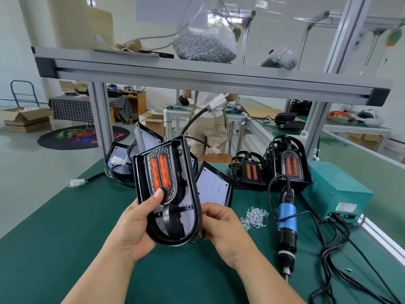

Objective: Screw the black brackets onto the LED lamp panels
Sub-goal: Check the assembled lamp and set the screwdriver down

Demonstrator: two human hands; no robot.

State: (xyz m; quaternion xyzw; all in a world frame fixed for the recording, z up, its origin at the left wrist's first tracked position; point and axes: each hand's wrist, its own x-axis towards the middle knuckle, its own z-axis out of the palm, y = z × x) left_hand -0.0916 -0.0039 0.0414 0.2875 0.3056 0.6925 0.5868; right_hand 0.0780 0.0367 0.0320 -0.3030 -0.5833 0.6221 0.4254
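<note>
Both hands clamp the black U-shaped plastic bracket with two orange lenses (163, 172), held tilted above the green bench mat (65, 227) over a white LED lamp panel (189, 218). Your left hand (131, 227) wraps its lower left edge, thumb on a lens; your right hand (221, 224) pinches the right rim. You seem to be aligning them; next comes setting down, then the loose silver screws (254, 218) and the blue electric screwdriver (287, 218).

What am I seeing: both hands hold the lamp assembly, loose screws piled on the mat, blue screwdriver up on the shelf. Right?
Not the screwdriver. The head view shows the blue screwdriver lying on the green mat, right of the screw pile, not on the shelf. The rest stands: left hand and right hand both hold the lamp assembly.
</note>
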